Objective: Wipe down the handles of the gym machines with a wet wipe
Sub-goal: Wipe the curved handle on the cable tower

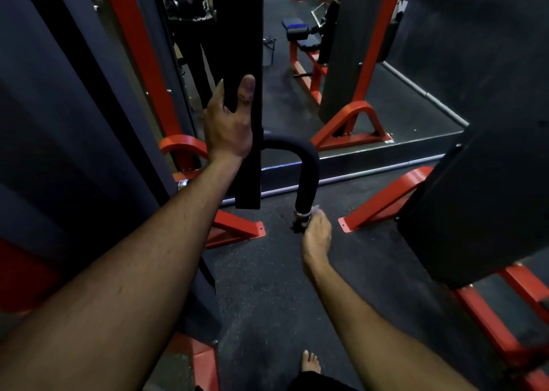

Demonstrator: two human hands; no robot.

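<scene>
A curved black padded handle (pixel 307 171) arcs out from a tall black arm pad (pixel 246 141) of the machine and bends downward. My left hand (pixel 230 123) grips the edge of that black pad, thumb up on its front. My right hand (pixel 316 236) is at the handle's lower end, fingers curled round the metal collar there, with a small pale wet wipe (pixel 315 209) showing above the fingers. Most of the wipe is hidden by the hand.
Red frame feet (pixel 237 230) (pixel 383 200) stand left and right of the handle on the dark rubber floor. A second black pad (pixel 475 206) hangs at right. A mirror ahead reflects red machines (pixel 353 123) and a bench. My bare foot (pixel 310 362) is below.
</scene>
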